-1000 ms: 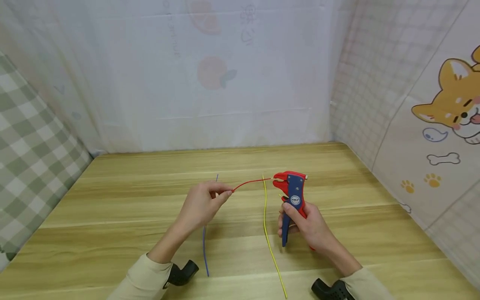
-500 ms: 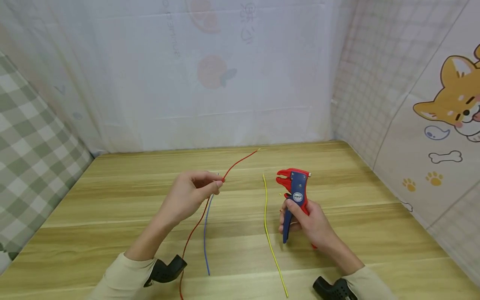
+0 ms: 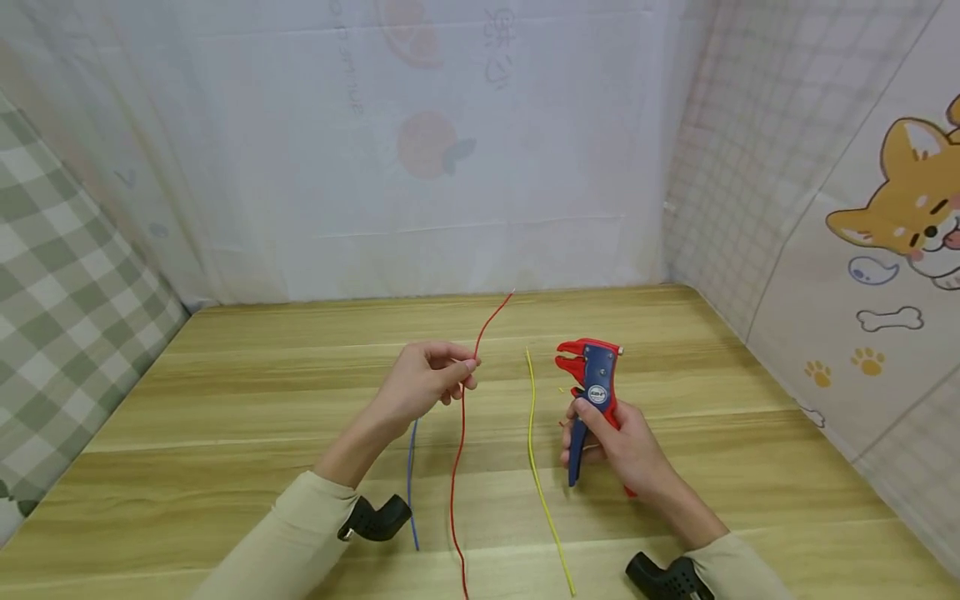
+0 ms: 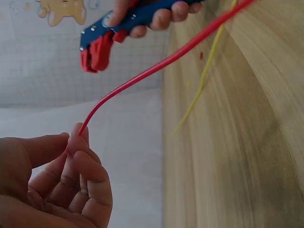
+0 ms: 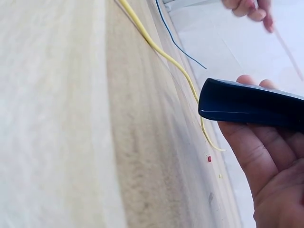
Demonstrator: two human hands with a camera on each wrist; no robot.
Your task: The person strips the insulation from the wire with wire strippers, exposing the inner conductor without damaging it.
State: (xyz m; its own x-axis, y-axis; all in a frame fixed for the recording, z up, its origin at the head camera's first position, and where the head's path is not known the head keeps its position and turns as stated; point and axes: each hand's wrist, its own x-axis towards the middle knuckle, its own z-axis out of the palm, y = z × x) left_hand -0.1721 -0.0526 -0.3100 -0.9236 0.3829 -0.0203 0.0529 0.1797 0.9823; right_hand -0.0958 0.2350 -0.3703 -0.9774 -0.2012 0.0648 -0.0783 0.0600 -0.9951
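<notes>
Between thumb and fingers my left hand (image 3: 427, 385) pinches a red wire (image 3: 453, 475). Its upper end, with a pale bare tip, rises up and to the right; the rest trails down toward the front. My right hand (image 3: 628, 446) grips a blue-and-red wire stripper (image 3: 597, 367) by its handles, with the red jaws pointing left and nothing between them. The left wrist view shows the red wire (image 4: 156, 68) passing below the stripper (image 4: 128, 21). In the right wrist view a dark blue handle (image 5: 251, 105) lies across the fingers.
A yellow wire (image 3: 532, 450) lies lengthwise on the wooden table (image 3: 262, 400) between the hands. Left of the red wire is a blue wire (image 3: 411, 475), partly hidden by the left arm. A tiny red piece (image 5: 209, 159) and a yellow piece (image 5: 220, 176) lie near the stripper.
The red wire's bare end has come away from the stripper's jaws and now points up. My left hand drew back left, then shifted right. A small red piece shows on the table.
</notes>
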